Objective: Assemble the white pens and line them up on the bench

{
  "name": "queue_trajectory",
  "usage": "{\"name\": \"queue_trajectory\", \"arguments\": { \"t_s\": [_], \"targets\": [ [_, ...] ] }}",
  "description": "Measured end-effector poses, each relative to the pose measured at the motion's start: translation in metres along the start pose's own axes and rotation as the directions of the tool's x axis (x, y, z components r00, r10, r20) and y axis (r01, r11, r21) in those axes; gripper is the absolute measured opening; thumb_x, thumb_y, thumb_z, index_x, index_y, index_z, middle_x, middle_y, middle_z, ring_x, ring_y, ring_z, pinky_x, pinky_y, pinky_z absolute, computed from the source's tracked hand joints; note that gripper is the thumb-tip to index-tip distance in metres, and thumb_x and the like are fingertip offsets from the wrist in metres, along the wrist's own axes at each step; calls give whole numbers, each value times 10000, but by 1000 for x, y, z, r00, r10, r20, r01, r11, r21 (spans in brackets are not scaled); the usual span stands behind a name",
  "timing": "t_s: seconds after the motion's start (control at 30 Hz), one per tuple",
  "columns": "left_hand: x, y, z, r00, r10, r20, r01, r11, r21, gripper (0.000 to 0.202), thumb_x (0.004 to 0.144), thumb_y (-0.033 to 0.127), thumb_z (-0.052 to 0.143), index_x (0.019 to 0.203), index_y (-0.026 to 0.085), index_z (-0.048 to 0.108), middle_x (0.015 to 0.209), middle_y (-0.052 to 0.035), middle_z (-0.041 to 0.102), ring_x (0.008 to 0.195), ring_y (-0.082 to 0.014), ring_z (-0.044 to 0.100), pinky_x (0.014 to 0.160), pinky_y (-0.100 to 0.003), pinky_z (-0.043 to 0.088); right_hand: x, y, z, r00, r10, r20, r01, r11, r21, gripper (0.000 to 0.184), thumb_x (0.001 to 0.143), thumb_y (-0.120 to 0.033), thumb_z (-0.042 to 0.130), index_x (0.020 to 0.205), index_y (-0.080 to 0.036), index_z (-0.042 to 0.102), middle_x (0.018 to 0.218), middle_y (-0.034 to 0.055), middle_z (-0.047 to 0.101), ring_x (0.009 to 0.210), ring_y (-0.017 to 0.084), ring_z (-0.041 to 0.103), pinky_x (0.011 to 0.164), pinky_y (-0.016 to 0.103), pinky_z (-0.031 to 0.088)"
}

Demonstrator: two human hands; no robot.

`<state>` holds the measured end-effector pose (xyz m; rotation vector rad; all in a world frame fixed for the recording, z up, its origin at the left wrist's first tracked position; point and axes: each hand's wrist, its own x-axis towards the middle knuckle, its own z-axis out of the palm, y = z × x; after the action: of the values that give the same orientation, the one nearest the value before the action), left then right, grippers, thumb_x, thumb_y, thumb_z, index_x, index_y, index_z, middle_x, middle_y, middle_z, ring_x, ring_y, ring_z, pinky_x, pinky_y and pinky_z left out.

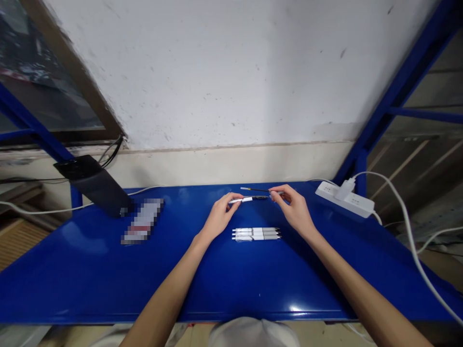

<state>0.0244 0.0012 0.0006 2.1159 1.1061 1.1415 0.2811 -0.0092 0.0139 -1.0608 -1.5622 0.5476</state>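
Note:
My left hand (218,216) pinches a white pen (248,199) by its rear end, and the dark front of the pen points right. Held between the fingertips of my right hand (294,206) is a thin dark pen refill (256,189), its pale, yellowish end reaching left above the pen. The front of the pen comes close to the right fingers; whether they touch, I cannot tell. Just below both hands, several white and grey pens (256,234) lie side by side on the blue table (260,279), tips to the right.
A white power strip (345,200) with a plug and cables lies at the right. On the left a black box-like object (97,185) leans near a blurred-out flat packet (143,221). The wall (231,96) rises behind the table, with blue frame posts at both sides.

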Motion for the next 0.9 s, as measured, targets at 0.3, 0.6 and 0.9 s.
{"name": "queue_trajectory", "arguments": {
  "t_s": [0.3, 0.6, 0.9],
  "targets": [
    [0, -1, 2, 1000, -8, -9, 8, 1000, 5, 212, 1063, 291, 537, 1195, 253, 698, 1217, -29, 738, 1075, -207, 688, 809, -295, 519, -1, -2, 2, 999, 46, 6, -46, 999, 23, 297, 983, -478, 635, 894, -211, 731, 832, 41, 689, 774, 202, 657, 764, 333, 507],
    [-1, 1, 5, 1000, 4, 6, -4, 1000, 6, 229, 1064, 306, 530, 1201, 248, 704, 1232, -50, 738, 1107, -229, 685, 822, -311, 528, -3, -4, 3, 983, 183, -12, -179, 973, 142, 503, 987, -585, 584, 691, -192, 692, 669, 35, 650, 611, 171, 589, 641, 317, 445],
    [-2, 4, 4, 1000, -25, -12, 25, 1000, -6, 217, 1052, 294, 545, 1181, 238, 710, 1184, -52, 747, 1011, -216, 707, 799, -309, 541, -4, -1, 3, 985, 173, 7, -172, 974, 145, 436, 983, -557, 603, 741, -201, 677, 694, 20, 637, 655, 176, 594, 679, 318, 442]
  ]
}}
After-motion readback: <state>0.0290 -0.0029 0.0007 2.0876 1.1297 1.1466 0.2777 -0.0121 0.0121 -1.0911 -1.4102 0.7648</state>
